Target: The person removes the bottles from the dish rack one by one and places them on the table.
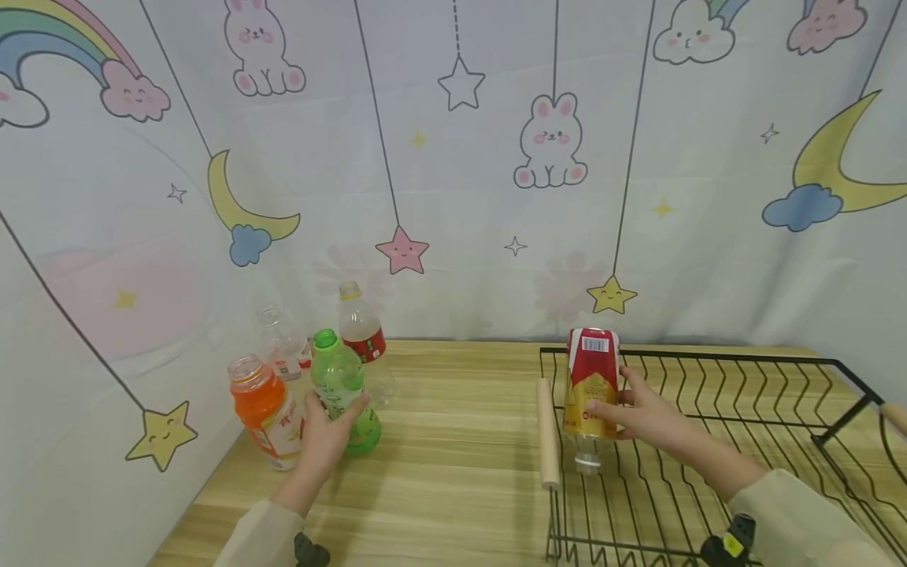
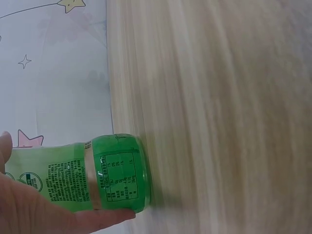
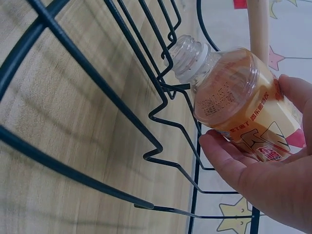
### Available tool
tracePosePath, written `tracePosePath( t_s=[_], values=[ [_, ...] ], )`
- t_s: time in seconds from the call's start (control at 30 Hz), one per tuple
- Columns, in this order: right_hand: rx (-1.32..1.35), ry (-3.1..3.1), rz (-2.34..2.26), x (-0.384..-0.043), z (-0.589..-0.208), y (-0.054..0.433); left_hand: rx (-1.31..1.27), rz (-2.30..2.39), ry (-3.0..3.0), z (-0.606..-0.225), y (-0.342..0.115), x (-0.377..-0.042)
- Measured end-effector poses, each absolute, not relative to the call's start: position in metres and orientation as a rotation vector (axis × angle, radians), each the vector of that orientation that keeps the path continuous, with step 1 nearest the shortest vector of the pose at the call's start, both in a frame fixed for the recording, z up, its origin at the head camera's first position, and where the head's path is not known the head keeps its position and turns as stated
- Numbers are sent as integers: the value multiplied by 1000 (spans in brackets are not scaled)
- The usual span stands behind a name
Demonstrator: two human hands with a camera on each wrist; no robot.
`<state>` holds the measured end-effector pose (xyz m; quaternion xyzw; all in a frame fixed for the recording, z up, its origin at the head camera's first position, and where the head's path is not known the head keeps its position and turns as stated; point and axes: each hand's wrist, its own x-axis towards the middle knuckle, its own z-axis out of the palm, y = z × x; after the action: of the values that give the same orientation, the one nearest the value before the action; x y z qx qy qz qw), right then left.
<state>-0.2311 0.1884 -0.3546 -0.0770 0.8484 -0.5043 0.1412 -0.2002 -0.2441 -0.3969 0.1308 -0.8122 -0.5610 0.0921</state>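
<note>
In the head view my right hand (image 1: 641, 409) grips a plastic bottle (image 1: 593, 386) with a red and yellow label, turned upside down at the left end of a black wire rack (image 1: 680, 358). Its uncapped neck (image 3: 187, 54) points down among the wires in the right wrist view; whether it bears on them I cannot tell. On the left, my left hand (image 1: 327, 441) holds a green plastic bottle (image 1: 336, 374), upright, uncapped and slightly tilted. The thumb and fingers lie on either side of it, and its base (image 2: 131, 170) is close to the wooden table (image 2: 209, 97).
Around the green bottle stand an orange-topped bottle (image 1: 258, 402), a clear bottle (image 1: 283, 346) and a red-labelled clear bottle (image 1: 363, 335). A wooden handle (image 1: 547, 433) edges the rack's left side. Behind the table hangs a patterned white curtain (image 1: 468, 205).
</note>
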Motion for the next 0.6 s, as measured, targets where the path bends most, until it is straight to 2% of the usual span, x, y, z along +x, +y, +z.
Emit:
tracePosePath(
  t_s=[0.27,0.6],
  values=[
    [-212,2433,-1476,-230,-351,189,382,-1669,-2424,-396,-244,-200],
    [-224,2481,-1448,-227,-328,199,467,-1568,-2479,-378,-243,-186]
  ],
)
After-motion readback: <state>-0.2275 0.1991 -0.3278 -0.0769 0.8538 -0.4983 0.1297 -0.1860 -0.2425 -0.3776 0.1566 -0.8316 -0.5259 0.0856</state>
